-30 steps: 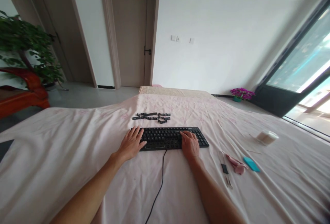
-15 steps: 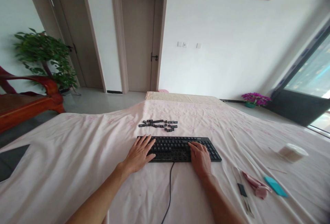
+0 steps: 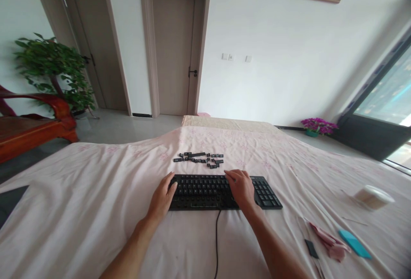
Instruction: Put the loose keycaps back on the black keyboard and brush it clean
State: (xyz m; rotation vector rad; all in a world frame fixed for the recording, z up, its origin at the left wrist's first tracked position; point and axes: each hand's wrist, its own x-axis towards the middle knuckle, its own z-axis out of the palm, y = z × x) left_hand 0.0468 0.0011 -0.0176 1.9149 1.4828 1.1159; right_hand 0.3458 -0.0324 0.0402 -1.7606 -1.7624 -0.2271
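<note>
A black keyboard [image 3: 199,187] lies on the pink cloth, its lower rows showing bare spots where keycaps are off. My left hand [image 3: 163,195] grips its left end, with the thumb over the top and the fingers along the side edge. Over the right-middle part is my right hand [image 3: 240,187], its fingers bent and drawn together near the top row. Whatever the right fingertips hold, if anything, is hidden. Several loose black keycaps [image 3: 197,160], a long one among them, lie just beyond the keyboard. A black cable [image 3: 216,240] runs from its near edge towards me.
On the cloth [image 3: 180,244] at right lie a thin tool with a black grip [image 3: 311,249], a crumpled pink cloth [image 3: 330,243], a teal flat block [image 3: 355,243] and a whitish round container [image 3: 374,197]. A dark flat object [image 3: 11,204] is at the left edge.
My left hand has slid off the keys to the keyboard's left end, its fingers closing there. My right hand has shifted left and up towards the top row. The keyboard appears slightly lower in view.
</note>
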